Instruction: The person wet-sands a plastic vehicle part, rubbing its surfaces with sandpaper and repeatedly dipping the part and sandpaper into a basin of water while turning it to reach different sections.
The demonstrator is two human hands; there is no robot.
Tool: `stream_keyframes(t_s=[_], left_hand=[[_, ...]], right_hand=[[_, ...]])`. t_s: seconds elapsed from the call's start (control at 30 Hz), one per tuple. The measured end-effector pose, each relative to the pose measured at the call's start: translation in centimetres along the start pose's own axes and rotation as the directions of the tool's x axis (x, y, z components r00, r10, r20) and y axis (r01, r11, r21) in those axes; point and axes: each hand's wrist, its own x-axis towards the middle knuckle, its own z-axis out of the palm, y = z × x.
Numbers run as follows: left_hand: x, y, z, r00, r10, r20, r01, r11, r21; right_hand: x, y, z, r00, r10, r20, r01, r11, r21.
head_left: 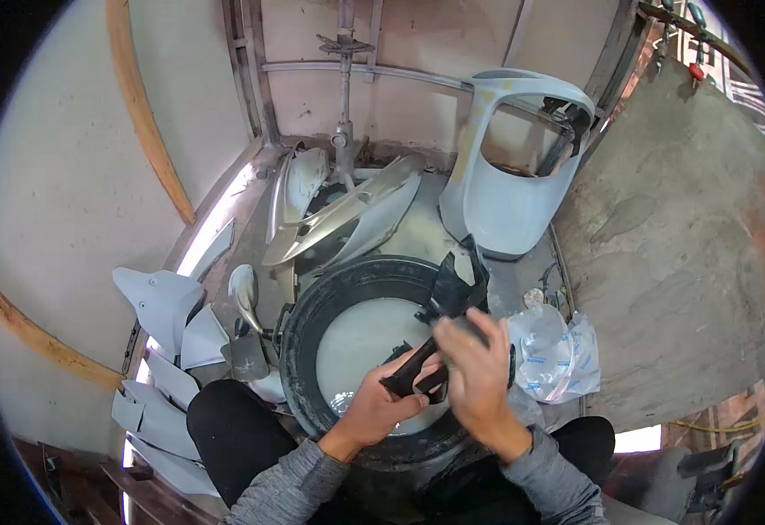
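Note:
A black, angular plastic part [450,296] is tilted over a black tub [299,385] of cloudy whitish water [365,337]. My left hand [378,404] is closed around the part's lower end, with the thumb on top. Against the part's right side is my right hand [474,381], its fingers smeared by motion. Whether that hand grips the part or holds anything small is hidden by the blur. A dark piece also shows at the water's surface behind my left hand.
Behind the tub lie gold and silver curved panels [347,214]. A large white plastic shell [509,206] stands at the back right. Grey-white panels [164,306] and a mirror-like piece [244,293] are at the left. A clear plastic bag [557,354] lies right of the tub.

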Motion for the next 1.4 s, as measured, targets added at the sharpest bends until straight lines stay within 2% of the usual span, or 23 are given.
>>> stream_keyframes(t_s=[0.03,0.1,0.13,0.17,0.23,0.3,0.37,0.4,0.47,0.5,0.57,0.6,0.7,0.73,0.87,1.0,1.1,1.17,1.2,1.3,1.33,1.37,1.4], left_hand=[[0.0,-0.5,-0.7,1.000,0.007,-0.001,-0.007,1.000,-0.001],[-0.4,-1.1,-2.0,0.994,-0.104,0.025,0.104,0.994,0.019],[-0.5,-0.9,-1.7,0.995,-0.099,-0.006,0.100,0.995,0.021],[-0.3,-0.6,-1.2,0.994,-0.105,-0.007,0.105,0.994,0.024],[0.3,0.0,0.0,0.998,0.041,-0.051,-0.042,0.999,-0.016],[0.2,0.3,-0.1,0.997,0.074,-0.036,-0.072,0.995,0.065],[-0.3,0.1,-1.0,0.999,-0.037,-0.014,0.038,0.999,0.036],[0.0,-0.8,-1.6,0.999,-0.018,0.035,0.016,0.999,0.043],[-0.1,0.8,0.3,1.000,0.017,-0.005,-0.016,0.999,0.032],[-0.1,1.4,0.9,0.998,0.053,-0.044,-0.052,0.998,0.018],[-0.8,1.2,0.1,0.999,0.041,-0.030,-0.037,0.994,0.104],[-1.1,1.4,0.0,0.999,0.038,-0.006,-0.036,0.990,0.133],[-2.2,3.9,1.1,0.997,-0.083,-0.004,0.082,0.976,0.201],[-2.5,4.1,1.6,0.999,-0.052,-0.012,0.054,0.985,0.167],[-3.9,5.1,2.0,0.996,-0.078,-0.045,0.084,0.983,0.160],[-4.4,5.5,1.7,0.997,-0.054,-0.060,0.066,0.976,0.208],[-4.4,4.1,1.1,0.994,-0.078,-0.071,0.087,0.987,0.135],[-4.3,4.1,0.9,0.999,-0.054,0.007,0.052,0.983,0.177],[-4.1,3.9,0.0,0.991,-0.135,0.008,0.126,0.941,0.315],[-3.4,2.6,0.0,0.998,-0.046,-0.040,0.055,0.957,0.286],[-3.3,4.7,0.8,0.942,-0.310,-0.133,0.336,0.834,0.437],[-3.0,3.3,0.0,0.941,-0.312,-0.131,0.338,0.835,0.435],[-2.3,0.6,-1.5,0.970,-0.206,-0.130,0.243,0.851,0.465]], right_hand=[[-0.3,-1.7,-0.3,0.998,-0.055,0.032,0.054,0.998,0.035],[-0.7,-4.6,-1.3,0.985,-0.134,0.111,0.120,0.985,0.124],[-0.6,-3.6,-1.0,0.984,-0.163,0.072,0.159,0.985,0.067],[-0.1,-2.0,-0.3,0.993,-0.113,0.024,0.113,0.994,-0.004],[0.7,-0.7,-0.8,0.999,-0.021,0.037,0.022,1.000,-0.008],[-0.6,-3.0,0.0,0.990,-0.136,0.045,0.134,0.990,0.049],[-0.7,-3.9,-0.8,0.981,-0.176,0.077,0.166,0.978,0.124],[-0.1,-3.2,-1.0,0.992,-0.113,0.059,0.108,0.990,0.093],[1.0,-0.8,-1.2,0.999,-0.007,0.033,0.005,0.998,0.060],[0.7,-1.6,-1.1,0.999,-0.014,0.034,0.012,0.998,0.058],[-0.2,-4.4,-1.0,0.986,-0.159,0.046,0.151,0.978,0.143],[0.2,-5.8,-2.3,0.979,-0.167,0.114,0.141,0.968,0.207],[0.9,-3.9,-2.4,0.988,-0.151,0.038,0.144,0.980,0.140],[1.1,-4.1,-2.7,0.991,-0.121,0.063,0.112,0.985,0.131],[0.1,-6.9,-2.6,0.970,-0.243,0.023,0.236,0.956,0.172],[-0.1,-6.7,-2.3,0.989,-0.129,0.077,0.107,0.965,0.240],[-0.3,-7.1,-2.1,0.974,-0.206,0.088,0.179,0.952,0.250],[-0.3,-6.9,-1.9,0.976,-0.201,0.090,0.176,0.958,0.228],[-0.5,-6.9,-1.7,0.973,-0.199,0.115,0.177,0.968,0.175],[-0.7,-6.4,-1.2,0.960,-0.231,0.156,0.223,0.973,0.067],[-0.6,-5.7,-1.0,0.964,-0.219,0.151,0.218,0.976,0.021],[-0.6,-5.1,-0.7,0.967,-0.208,0.148,0.214,0.976,-0.027],[-0.7,-4.6,-0.2,0.966,-0.217,0.143,0.227,0.972,-0.059]])
